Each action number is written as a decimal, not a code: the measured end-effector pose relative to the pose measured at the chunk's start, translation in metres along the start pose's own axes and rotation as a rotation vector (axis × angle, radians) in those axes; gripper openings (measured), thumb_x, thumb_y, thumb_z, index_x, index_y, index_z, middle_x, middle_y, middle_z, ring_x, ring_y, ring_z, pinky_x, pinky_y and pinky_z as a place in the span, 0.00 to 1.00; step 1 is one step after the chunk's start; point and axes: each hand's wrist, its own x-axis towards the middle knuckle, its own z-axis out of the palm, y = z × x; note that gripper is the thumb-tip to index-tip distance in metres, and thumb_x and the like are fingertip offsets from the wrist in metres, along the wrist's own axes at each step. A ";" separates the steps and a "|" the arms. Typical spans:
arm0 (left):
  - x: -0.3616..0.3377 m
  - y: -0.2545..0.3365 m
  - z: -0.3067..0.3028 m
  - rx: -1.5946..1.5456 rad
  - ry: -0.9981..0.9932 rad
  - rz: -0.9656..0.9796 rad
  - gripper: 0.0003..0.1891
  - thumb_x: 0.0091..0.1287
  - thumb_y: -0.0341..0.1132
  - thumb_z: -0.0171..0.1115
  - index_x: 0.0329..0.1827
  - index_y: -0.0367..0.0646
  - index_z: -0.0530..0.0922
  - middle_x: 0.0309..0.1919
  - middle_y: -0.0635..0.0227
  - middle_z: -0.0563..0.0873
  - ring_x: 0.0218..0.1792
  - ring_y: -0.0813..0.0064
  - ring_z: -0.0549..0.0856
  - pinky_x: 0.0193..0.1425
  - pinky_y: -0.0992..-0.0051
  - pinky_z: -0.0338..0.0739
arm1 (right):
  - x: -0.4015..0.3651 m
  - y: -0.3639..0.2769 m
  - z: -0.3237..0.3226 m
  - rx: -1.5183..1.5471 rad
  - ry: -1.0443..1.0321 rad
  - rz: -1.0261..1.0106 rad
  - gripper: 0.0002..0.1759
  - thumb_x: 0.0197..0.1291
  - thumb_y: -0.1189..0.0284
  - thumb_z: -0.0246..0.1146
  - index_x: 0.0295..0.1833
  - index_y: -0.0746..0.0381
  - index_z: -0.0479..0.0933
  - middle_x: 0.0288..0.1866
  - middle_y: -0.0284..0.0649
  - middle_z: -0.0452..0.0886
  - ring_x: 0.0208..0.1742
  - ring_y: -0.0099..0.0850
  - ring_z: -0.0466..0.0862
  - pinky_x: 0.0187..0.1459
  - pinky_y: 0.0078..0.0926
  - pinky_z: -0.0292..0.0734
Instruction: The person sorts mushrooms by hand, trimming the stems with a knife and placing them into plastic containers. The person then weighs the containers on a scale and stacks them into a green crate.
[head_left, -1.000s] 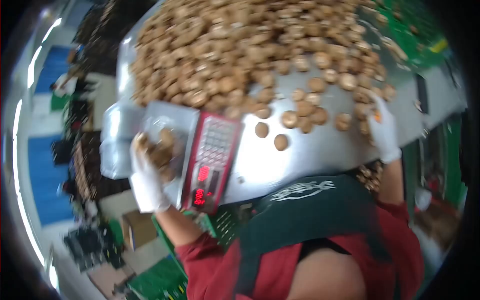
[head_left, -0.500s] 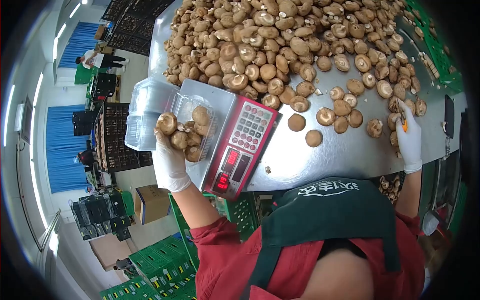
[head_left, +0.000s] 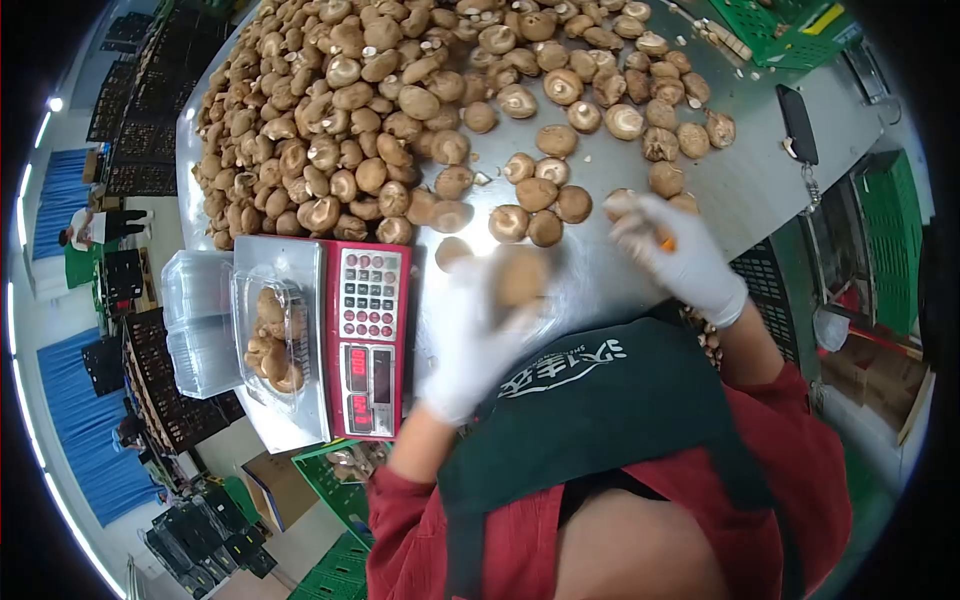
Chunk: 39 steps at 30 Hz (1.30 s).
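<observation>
My left hand [head_left: 470, 345], white-gloved and smeared by motion, is closed on a brown mushroom [head_left: 522, 278] over the metal table, right of the scale. My right hand [head_left: 685, 255], also gloved, grips a small tool with an orange part [head_left: 665, 240] showing between the fingers; its blade end is hidden. At its fingertips is another mushroom [head_left: 620, 205]. A clear plastic box [head_left: 270, 335] with several mushrooms stands on the red and silver scale [head_left: 372, 320], whose red digits are lit. Several loose mushrooms [head_left: 537, 194] lie between the hands and the heap.
A large mushroom heap [head_left: 330, 110] covers the table's far left. Stacked clear lids or boxes [head_left: 200, 325] sit beside the scale. A black phone-like object [head_left: 797, 125] lies at right, near a green crate [head_left: 790, 35]. A person [head_left: 95, 228] stands far off at left.
My left hand has left the plastic box and moved right, now with a mushroom in it. My right hand has a mushroom at its fingertips. The view has turned, shifting the table leftward.
</observation>
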 end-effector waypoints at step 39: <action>0.063 -0.038 0.055 -0.567 -0.026 -0.082 0.26 0.55 0.14 0.65 0.57 0.40 0.72 0.58 0.65 0.75 0.60 0.69 0.76 0.66 0.69 0.72 | -0.057 0.067 -0.060 -0.263 0.365 0.126 0.17 0.63 0.75 0.64 0.58 0.66 0.78 0.46 0.45 0.86 0.48 0.28 0.86 0.52 0.26 0.79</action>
